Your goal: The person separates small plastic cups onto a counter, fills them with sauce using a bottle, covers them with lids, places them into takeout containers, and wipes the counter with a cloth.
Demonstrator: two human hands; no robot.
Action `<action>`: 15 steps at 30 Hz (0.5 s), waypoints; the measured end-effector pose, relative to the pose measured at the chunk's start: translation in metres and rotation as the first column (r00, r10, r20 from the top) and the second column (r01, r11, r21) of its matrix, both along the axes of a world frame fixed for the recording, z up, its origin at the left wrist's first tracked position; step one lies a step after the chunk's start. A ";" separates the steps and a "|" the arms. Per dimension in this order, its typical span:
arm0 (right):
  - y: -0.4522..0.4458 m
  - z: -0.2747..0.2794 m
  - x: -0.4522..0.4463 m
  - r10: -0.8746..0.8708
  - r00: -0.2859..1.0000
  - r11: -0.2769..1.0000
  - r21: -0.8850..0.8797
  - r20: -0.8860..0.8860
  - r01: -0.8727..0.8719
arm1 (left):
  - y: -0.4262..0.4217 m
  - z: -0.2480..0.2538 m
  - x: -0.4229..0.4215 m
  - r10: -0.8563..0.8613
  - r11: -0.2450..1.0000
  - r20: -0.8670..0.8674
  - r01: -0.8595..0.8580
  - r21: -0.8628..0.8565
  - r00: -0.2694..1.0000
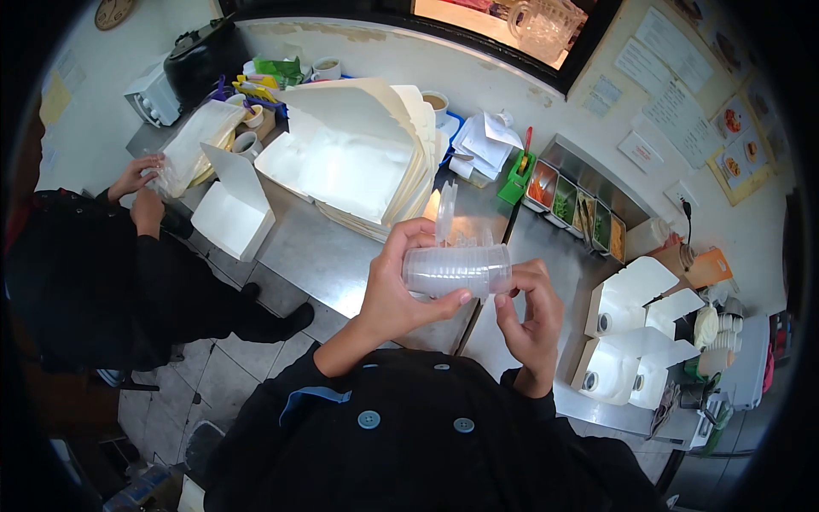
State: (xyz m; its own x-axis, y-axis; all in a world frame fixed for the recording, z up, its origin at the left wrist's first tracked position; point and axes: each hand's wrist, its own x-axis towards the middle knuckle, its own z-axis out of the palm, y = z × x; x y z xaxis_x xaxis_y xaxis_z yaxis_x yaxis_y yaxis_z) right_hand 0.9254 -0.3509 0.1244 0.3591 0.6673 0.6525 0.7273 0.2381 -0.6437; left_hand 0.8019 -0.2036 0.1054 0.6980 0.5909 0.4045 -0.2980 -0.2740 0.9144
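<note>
A sideways stack of clear plastic cups [448, 270] lies in my left hand [394, 286], whose fingers and thumb wrap round it. At the stack's right end, the bent fingers of my right hand [531, 311] touch the rim of the last cup, thumb below. Behind the stack, a clear lid-like piece [445, 212] stands upright near my left fingertips. Both hands are above the steel counter [316, 271], in front of my dark buttoned jacket. Beyond them is a pile of large white boxes [341, 162].
A co-worker [111, 273] at the left handles a plastic bag [198, 141]. One open white box [232, 205] sits by the counter edge. Food trays [565, 200], a green tape dispenser [516, 177] and open boxes with small cups [607, 367] are at the right.
</note>
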 end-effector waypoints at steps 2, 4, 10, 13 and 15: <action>0.000 0.001 -0.001 0.012 1.000 1.000 0.002 -0.016 -0.012 | -0.002 0.002 0.001 -0.002 1.000 0.001 0.002 -0.017 1.000; 0.001 0.002 -0.003 0.020 0.999 1.000 0.005 -0.035 -0.020 | -0.004 0.002 0.001 0.000 1.000 0.002 0.000 -0.009 1.000; 0.002 -0.005 -0.004 0.038 0.999 0.999 0.033 -0.032 -0.037 | -0.006 0.000 0.003 0.002 0.998 0.025 -0.004 0.063 1.000; 0.003 -0.007 -0.006 0.036 0.998 0.998 0.055 -0.043 -0.033 | -0.006 0.000 0.003 0.018 0.989 0.027 -0.022 0.145 0.999; 0.003 -0.007 -0.007 0.029 0.999 0.997 0.074 -0.045 -0.026 | -0.006 -0.001 0.003 0.019 0.986 0.026 -0.023 0.164 0.999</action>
